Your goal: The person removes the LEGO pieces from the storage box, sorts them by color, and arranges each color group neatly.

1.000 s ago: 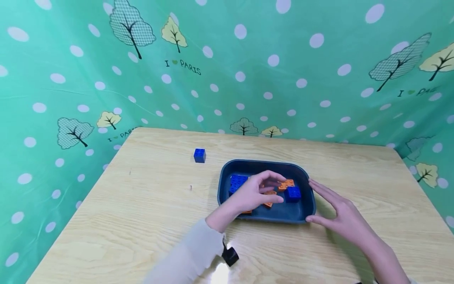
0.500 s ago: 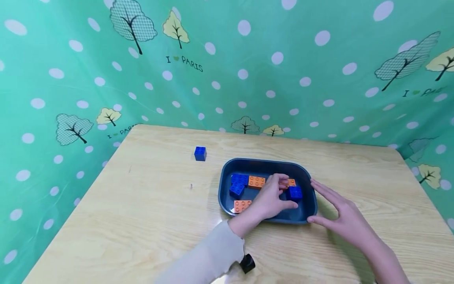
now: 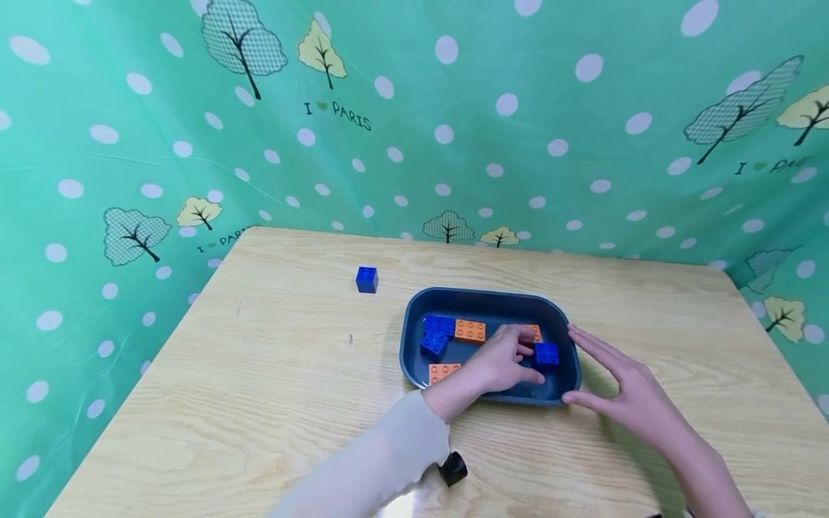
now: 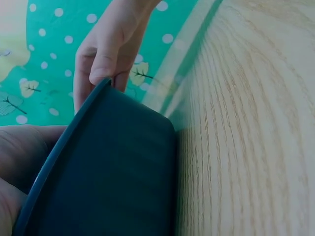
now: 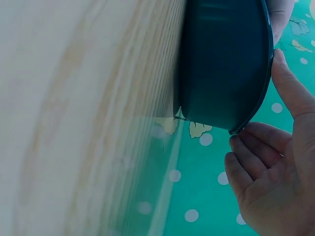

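Head view: your tray (image 3: 495, 305) runs lengthwise left to right, with your left hand (image 3: 500, 362) inside it, thumb and fingers parted, and your right hand (image 3: 630, 388) spread at its right end, thumb and fingertips touching the rim. The blue brick (image 3: 547, 353) lies inside the tray's right end, between your hands and nearer the left; left-hand contact is unclear.
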A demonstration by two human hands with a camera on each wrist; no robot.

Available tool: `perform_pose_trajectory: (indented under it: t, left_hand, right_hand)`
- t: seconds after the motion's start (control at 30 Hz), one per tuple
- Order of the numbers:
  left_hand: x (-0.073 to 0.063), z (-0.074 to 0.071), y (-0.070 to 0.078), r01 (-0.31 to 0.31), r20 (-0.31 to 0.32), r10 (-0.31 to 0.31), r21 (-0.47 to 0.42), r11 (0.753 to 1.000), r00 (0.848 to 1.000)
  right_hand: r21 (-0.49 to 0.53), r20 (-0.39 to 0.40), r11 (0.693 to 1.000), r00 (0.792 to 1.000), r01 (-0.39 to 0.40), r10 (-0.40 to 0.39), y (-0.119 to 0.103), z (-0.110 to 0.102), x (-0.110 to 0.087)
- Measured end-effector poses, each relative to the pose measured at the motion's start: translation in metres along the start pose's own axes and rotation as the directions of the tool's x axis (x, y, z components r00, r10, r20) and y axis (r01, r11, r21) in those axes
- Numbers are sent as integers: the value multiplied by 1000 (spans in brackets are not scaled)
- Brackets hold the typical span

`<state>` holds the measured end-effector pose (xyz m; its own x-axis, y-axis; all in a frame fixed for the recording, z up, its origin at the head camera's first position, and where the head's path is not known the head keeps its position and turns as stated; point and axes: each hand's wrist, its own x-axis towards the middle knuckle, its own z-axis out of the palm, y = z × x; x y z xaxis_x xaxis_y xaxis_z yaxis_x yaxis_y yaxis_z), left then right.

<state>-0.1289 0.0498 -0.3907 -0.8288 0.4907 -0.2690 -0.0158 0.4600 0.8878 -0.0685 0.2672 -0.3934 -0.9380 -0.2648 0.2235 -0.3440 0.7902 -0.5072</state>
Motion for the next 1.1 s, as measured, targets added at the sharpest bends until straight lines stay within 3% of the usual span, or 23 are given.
perform_pose_trajectory:
  t: [0.13,0.3,0.53,0.67,0.8,1.1]
  left_hand:
    - [4,2,1,-23,-23,26,123,992,999]
    - [10,8,5,-15,-74,41,312,950,996]
    - [13,9,7,-4,-104,49,393,919,993]
    - [12,9,6,-17,-99,62,398,917,993]
    - [10,7,5,-45,-106,89,361,931,990]
    - [4,-1,3,-168,-152,196,179,969,969]
  right_hand:
    - [-7,-9,1000,1000,2,-2,0,2,-1]
    - [-19,-17,1000,1000,5,-5,1,1,-3]
    - [13,4,1000,1000,5,-5,1,1,-1]
    - [15,2,1000,1000,3,-3,1,1,-2]
    - [2,0,1000,1000,11,-11,1,1,-2]
    - [30,34,999,999,-15,14,-3,-2,-1]
